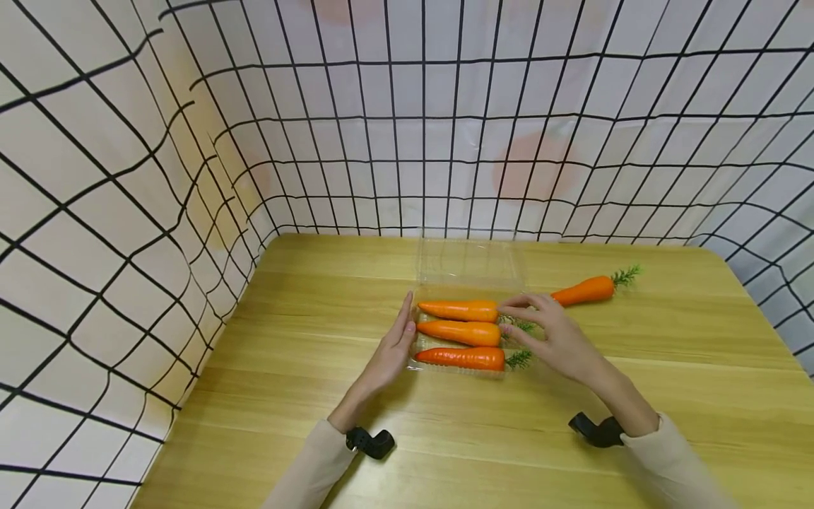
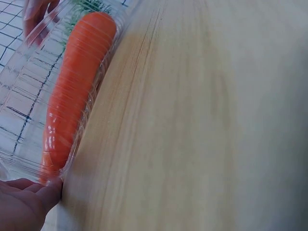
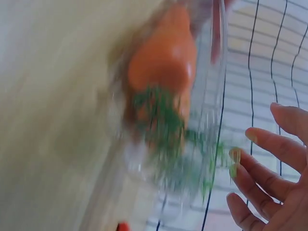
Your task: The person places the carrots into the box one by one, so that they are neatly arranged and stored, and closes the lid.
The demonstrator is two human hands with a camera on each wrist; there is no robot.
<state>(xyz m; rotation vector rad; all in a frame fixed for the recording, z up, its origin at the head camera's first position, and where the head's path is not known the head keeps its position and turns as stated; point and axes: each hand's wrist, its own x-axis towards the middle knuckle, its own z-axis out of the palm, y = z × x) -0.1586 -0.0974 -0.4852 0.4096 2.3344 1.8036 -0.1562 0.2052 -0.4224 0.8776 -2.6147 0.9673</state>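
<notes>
Settling carrots [image 1: 461,333] in the box [image 2: 33,86] seems underway: left grip [image 1: 389,350] straight against its end, right grip [image 1: 559,336] spread near greens [image 1: 519,360] likely needing tucking next

Left hand [image 1: 389,355], fingers straight, at pointed tips of three carrots [image 1: 461,333]; right hand [image 1: 561,338] at leafy ends. Clear tray [image 1: 432,368] under carrots, between hands. Fourth carrot [image 1: 586,290] just beyond right hand.

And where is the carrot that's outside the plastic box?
In the head view, the loose carrot lies on the wooden table, right of the clear box, just beyond the right hand, green top pointing right.
</notes>
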